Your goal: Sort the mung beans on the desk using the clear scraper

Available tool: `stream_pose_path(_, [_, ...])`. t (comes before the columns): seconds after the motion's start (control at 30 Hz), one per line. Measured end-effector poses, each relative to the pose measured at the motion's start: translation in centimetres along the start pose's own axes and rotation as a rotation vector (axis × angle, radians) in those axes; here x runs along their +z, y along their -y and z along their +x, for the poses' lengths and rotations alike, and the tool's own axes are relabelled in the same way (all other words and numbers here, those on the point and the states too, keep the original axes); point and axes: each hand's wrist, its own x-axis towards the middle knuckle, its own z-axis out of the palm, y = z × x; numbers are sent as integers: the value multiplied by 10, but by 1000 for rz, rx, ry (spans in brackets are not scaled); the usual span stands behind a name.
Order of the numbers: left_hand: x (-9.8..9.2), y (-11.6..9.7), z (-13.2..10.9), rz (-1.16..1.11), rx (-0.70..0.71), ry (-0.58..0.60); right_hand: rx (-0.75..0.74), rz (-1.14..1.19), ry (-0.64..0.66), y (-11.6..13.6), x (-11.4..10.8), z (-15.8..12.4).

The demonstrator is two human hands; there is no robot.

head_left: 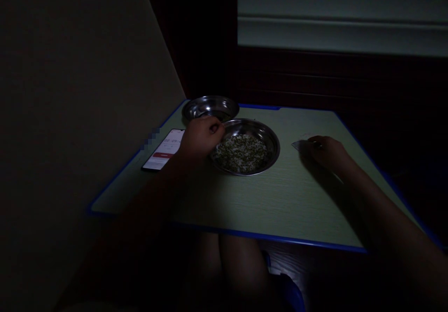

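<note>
The scene is very dark. A steel bowl (271, 137) full of small mixed green and pale grains sits in the middle of a small green table (266, 200) with a blue edge. My left hand (200, 137) rests at the bowl's left rim, fingers curled in a pinch; what they hold is too small to see. A second, seemingly empty steel bowl (210, 107) stands just behind that hand. My right hand (327, 152) lies on the table to the right, fingers curled over a small clear packet (299, 145).
A phone (164, 149) with a lit white screen lies flat at the table's left edge. A pale wall runs along the left side. Dark wooden panelling and a light window blind are behind the table. My knees show under its near edge.
</note>
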Motion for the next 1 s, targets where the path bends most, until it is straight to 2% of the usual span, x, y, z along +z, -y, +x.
stream_pose_path(0.1, [-4, -1, 1, -4, -51, -35, -15, -11, -19, -3, 2, -1])
stream_pose_path(0.17, [-9, -1, 2, 13, -104, -16, -37, -9, -43, -3, 2, -3])
stream_pose_path(0.27, [-17, 1, 2, 62, -222, 49, -78, 23, -112, 5, -3, -6])
stream_pose_path(0.37, [-22, 7, 1, 102, -336, 158, -158, 109, -168, 28, -15, -9])
stream_pose_path(0.47, [-21, 13, 1, 14, -395, 290, -342, 199, -78, 68, -27, -9])
stream_pose_path(0.53, [-17, 18, 1, -109, -455, 400, -506, 214, 44, 98, -32, -6])
stream_pose_path(0.57, [-16, 21, 1, -165, -482, 456, -656, 168, 131, 112, -32, -4])
stream_pose_path(0.63, [-13, 26, 1, -231, -498, 537, -775, 145, 232, 137, -30, 2])
stream_pose_path(0.8, [-11, 29, 2, -229, -481, 565, -885, 103, 347, 171, -15, 16])
stream_pose_path(1.0, [-10, 26, 3, -227, -465, 575, -883, 42, 397, 181, -4, 15])
